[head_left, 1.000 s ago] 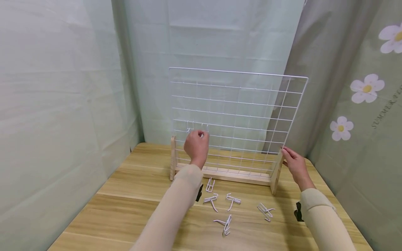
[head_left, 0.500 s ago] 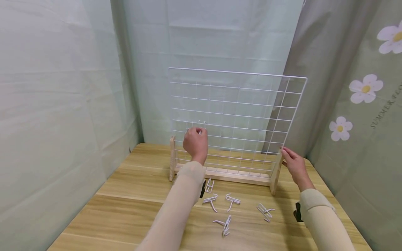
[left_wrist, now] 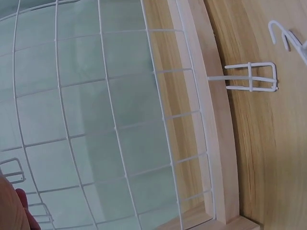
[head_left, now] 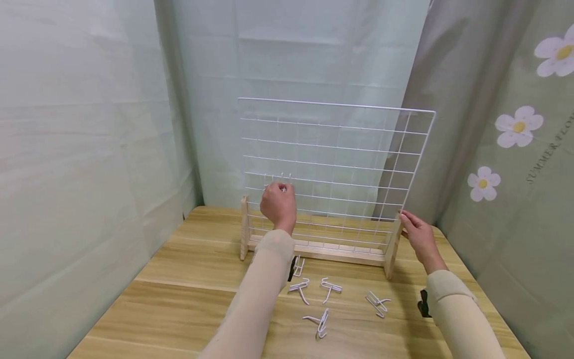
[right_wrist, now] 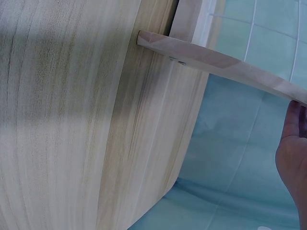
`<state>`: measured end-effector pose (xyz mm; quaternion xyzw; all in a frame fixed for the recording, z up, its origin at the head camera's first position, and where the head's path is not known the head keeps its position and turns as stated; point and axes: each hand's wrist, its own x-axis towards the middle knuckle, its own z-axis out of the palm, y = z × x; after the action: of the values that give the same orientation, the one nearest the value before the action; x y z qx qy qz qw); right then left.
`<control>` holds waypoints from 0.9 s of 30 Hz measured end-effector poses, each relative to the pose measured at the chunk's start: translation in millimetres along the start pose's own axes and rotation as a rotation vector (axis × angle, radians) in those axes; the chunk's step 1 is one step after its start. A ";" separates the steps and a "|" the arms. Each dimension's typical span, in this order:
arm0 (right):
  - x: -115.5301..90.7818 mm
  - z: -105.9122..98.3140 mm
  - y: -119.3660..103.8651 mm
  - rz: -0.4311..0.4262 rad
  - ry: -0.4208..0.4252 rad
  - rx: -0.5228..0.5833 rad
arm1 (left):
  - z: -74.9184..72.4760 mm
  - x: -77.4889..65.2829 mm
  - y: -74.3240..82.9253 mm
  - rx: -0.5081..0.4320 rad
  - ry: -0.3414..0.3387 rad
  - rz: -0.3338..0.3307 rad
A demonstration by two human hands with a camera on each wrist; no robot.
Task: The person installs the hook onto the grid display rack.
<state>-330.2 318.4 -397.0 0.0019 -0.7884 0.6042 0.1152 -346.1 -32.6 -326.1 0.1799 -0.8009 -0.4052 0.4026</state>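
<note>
Pale green cloth (head_left: 291, 60) hangs behind the wood-grain table (head_left: 188, 279), with a flower-printed curtain (head_left: 515, 239) beyond its right edge. Toward the table's back edge stands a white wire grid panel (head_left: 332, 182), kept upright by a wooden stand (head_left: 338, 254), whose crossbar and two end uprights probably spare anyone having to hold it. The right hand (head_left: 421, 239) pinches the top of the right upright between thumb and fingers, likely to steady the grid against pushes at the other side. The left hand (head_left: 279, 205) is curled at the grid's left part and seems to pinch a white wire hook (left_wrist: 13, 171), its bent prongs up at a crosswire; whether they have caught cannot be told. Just left of it, another hook (left_wrist: 42, 213) sits on the mesh. Five loose hooks (head_left: 331, 287) lie before the stand, the rightmost nearest the table's right edge, all seemingly within easy reach.
</note>
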 end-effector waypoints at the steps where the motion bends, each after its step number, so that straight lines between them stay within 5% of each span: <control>1: -0.1 0.3 -0.3 0.001 0.000 0.001 | 0.1 0.3 0.0 0.002 0.002 0.001; 12: -1.5 1.1 -2.1 -0.013 -0.018 0.006 | 3.6 0.4 -5.5 0.050 -0.032 -0.014; 27: -0.9 -0.2 -1.1 -0.003 -0.006 0.005 | 7.3 -10.5 -14.7 -0.010 -0.060 0.016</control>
<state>-329.1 318.1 -396.0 0.0051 -0.7874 0.6058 0.1135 -346.0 -31.4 -345.5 0.1594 -0.8119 -0.4111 0.3827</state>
